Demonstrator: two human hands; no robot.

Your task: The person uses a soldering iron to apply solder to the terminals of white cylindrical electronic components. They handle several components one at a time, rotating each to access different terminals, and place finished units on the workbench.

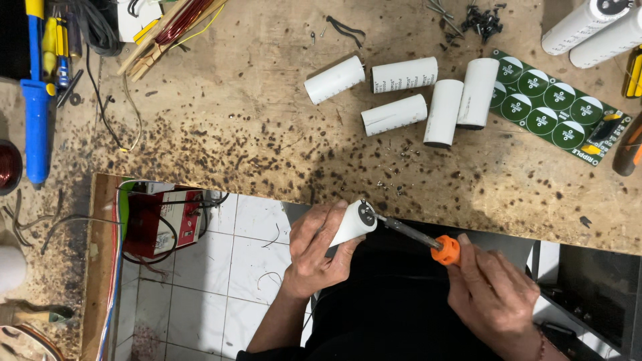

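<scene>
Where the screwdriver tip meets it, white cylinder within clamped left fingers.

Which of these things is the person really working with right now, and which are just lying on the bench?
In use:
- white cylinder, held in the left hand
- orange-handled screwdriver, held in the right hand, tip at the cylinder's end

Lying about:
- five white cylinders
- green circuit board
- black screws
- blue tool
</scene>
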